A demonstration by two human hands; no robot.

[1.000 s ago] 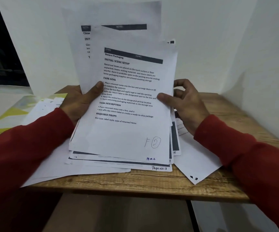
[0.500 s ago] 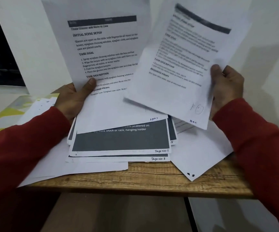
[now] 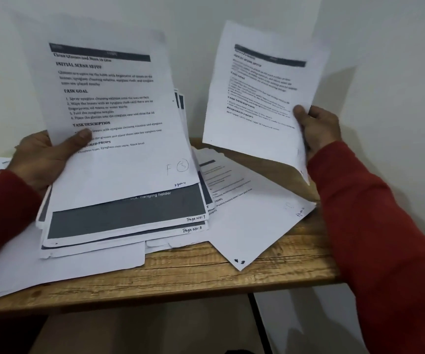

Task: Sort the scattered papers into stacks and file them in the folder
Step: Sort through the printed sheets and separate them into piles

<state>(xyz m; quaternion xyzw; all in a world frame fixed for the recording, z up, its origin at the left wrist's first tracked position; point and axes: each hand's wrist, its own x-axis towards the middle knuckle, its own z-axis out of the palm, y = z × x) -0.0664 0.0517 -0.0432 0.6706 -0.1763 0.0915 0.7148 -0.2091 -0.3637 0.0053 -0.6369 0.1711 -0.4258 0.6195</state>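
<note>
Gripping one sheaf (image 3: pixel 119 118) in left hand (image 3: pixel 40 159), one sheet (image 3: pixel 257 98) pinched in right hand (image 3: pixel 318 129).

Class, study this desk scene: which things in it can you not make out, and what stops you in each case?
- Head view: the body text on the single sheet gripped by the right hand is smeared by blur.
- Lower sheets of the stack in the left hand: covered by its top page.
- Papers at the table's left: cut off by the frame edge and the sleeve.
- The folder: not seen.
</note>
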